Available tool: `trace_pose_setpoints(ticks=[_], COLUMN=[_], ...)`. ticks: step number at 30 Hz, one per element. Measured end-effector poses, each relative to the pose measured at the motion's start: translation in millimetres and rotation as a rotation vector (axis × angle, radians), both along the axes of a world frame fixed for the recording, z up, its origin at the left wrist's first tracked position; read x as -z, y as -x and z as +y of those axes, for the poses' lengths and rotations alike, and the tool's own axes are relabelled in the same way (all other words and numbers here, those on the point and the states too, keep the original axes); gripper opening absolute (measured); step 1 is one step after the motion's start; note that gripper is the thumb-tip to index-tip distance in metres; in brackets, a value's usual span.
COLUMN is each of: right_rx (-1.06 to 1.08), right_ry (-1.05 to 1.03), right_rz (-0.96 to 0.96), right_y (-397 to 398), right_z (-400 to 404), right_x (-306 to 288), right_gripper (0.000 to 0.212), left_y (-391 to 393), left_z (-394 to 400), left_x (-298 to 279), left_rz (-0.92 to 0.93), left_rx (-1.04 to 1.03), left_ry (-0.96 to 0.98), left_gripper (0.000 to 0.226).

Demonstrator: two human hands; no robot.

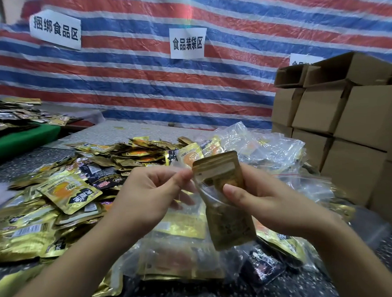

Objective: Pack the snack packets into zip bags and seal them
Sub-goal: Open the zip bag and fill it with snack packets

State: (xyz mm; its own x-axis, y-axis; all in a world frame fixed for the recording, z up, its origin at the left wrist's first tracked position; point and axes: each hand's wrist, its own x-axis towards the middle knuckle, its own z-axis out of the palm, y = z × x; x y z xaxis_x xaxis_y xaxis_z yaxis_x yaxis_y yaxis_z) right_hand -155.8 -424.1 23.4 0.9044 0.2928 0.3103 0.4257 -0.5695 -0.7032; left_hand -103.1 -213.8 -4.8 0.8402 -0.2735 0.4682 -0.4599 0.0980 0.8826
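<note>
A gold snack packet (216,170) stands half inside a clear zip bag (229,223) held above the table. My right hand (257,197) grips the packet and the bag's mouth, thumb on the front. My left hand (147,193) pinches the left edge of the bag's opening beside the packet. Loose gold and black snack packets (69,194) lie heaped on the table to the left. Filled zip bags (182,261) lie under my hands.
Empty clear zip bags (269,149) are piled behind and to the right. Stacked cardboard boxes (346,123) stand at the right edge. A green surface (21,138) with more packets is at far left. A striped tarp (142,78) with paper signs hangs behind the speckled table.
</note>
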Motion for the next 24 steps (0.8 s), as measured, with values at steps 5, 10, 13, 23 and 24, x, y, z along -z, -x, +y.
trace_pose_setpoints(ticks=[5, 10, 13, 23, 24], right_rx=[0.049, 0.042, 0.038, 0.152, 0.145], right_ry=[0.231, 0.4, 0.555, 0.515, 0.505], right_rz=[0.003, 0.056, 0.033, -0.371, -0.373], right_y=[6, 8, 8, 1, 2], right_z=[3, 11, 19, 24, 25], right_x=[-8, -9, -4, 2, 2], right_gripper=[0.036, 0.014, 0.01, 0.045, 0.051], left_y=[-1, 0, -1, -6, -6], left_z=[-3, -3, -2, 1, 1], left_x=[4, 6, 9, 8, 8], left_rz=[-0.014, -0.091, -0.158, -0.191, -0.186], left_rx=[0.045, 0.044, 0.059, -0.083, -0.112], left_ry=[-0.005, -0.113, -0.217, -0.062, -0.043], left_gripper=[0.031, 0.026, 0.027, 0.031, 0.034])
